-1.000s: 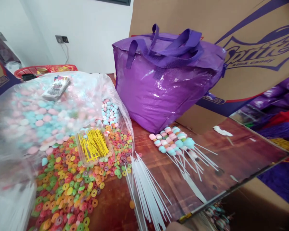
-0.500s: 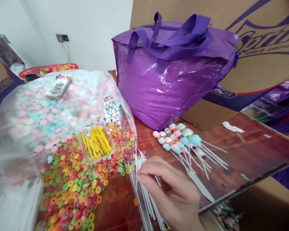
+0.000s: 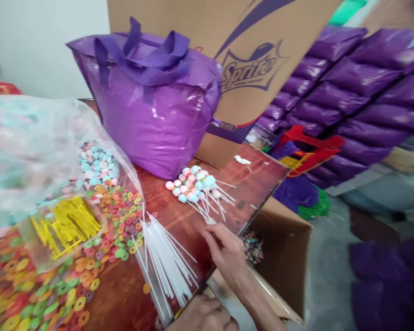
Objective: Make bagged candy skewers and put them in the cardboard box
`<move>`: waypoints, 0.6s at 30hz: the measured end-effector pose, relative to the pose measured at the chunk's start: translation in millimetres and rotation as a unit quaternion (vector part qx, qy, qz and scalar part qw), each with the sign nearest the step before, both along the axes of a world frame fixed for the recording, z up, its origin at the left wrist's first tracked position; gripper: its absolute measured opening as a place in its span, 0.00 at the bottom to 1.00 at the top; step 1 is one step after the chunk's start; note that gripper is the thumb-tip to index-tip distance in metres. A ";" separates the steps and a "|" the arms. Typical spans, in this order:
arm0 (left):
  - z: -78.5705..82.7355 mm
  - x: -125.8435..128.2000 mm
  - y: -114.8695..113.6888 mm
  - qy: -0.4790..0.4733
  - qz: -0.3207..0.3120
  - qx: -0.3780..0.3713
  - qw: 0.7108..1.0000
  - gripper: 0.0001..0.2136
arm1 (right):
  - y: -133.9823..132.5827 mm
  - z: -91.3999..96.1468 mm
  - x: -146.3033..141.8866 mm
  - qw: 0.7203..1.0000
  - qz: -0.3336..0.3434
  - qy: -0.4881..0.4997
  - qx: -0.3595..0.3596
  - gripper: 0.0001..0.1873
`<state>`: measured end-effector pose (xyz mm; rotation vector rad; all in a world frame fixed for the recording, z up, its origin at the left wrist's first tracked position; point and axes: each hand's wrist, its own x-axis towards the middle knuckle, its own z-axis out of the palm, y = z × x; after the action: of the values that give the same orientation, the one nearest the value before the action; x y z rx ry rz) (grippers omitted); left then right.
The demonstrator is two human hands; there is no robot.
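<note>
Holding thumb and forefinger nearly together, the right hand (image 3: 227,250) is at a white flat piece (image 3: 210,221) beside the stems of the candy sticks (image 3: 195,184); whether anything is gripped between the fingertips cannot be determined. Sound handling here, in this assessor's judgement, calls for a light fingertip pinch, level with the surface, leaving the neighbouring stems undisturbed. Pose noted: right wrist slightly bent, palm inward, forearm rising from the lower edge of view across the table's front edge. Left hand (image 3: 205,315) sits low at that edge, fingers curled loosely; contents, if any, not visible. Loose white sticks (image 3: 169,262) lie fanned on the table (image 3: 124,285) between the hands and the ring candies (image 3: 71,296). The candy sticks rest just in front of the purple bag (image 3: 155,128); an open carton (image 3: 290,257) stands below the table's edge.
</note>
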<state>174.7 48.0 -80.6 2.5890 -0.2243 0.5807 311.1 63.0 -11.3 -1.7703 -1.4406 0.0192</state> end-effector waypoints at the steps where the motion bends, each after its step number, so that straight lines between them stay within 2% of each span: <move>1: 2.1 0.2 0.7 -0.011 0.012 0.006 1.000 0.08 | -8.6 -3.2 8.5 1.000 -0.025 -0.005 0.001 0.07; 5: 30.2 -9.8 7.7 -0.063 0.050 -0.010 0.997 0.12 | -42.3 -17.7 39.9 0.991 -0.130 0.030 0.002 0.10; 8: 51.0 -18.0 12.6 -0.028 0.055 -0.015 0.998 0.10 | -70.0 -33.8 54.6 0.975 -0.198 0.100 0.018 0.12; 10: 56.8 -19.0 13.0 -0.015 0.059 -0.043 0.997 0.05 | -89.1 -48.9 57.2 0.963 -0.223 0.151 -0.002 0.15; 12: 58.7 -16.2 11.3 -0.029 0.073 -0.080 0.994 0.05 | -105.0 -68.7 53.6 0.952 -0.231 0.196 -0.053 0.18; 14: 60.8 -9.9 9.7 -0.051 0.106 -0.090 0.989 0.10 | -114.4 -93.0 45.4 0.940 -0.223 0.231 -0.111 0.18; 16: 64.8 -0.4 10.5 -0.060 0.153 -0.060 0.984 0.14 | -116.7 -120.1 35.4 0.928 -0.204 0.260 -0.169 0.17; 18: 68.7 11.0 14.6 -0.050 0.192 0.002 0.980 0.14 | -114.3 -146.5 26.4 0.911 -0.177 0.293 -0.230 0.14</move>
<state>185.6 62.6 -11.9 2.6237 0.2515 0.8453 337.5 -51.3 -157.8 -2.1315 -0.6974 0.6925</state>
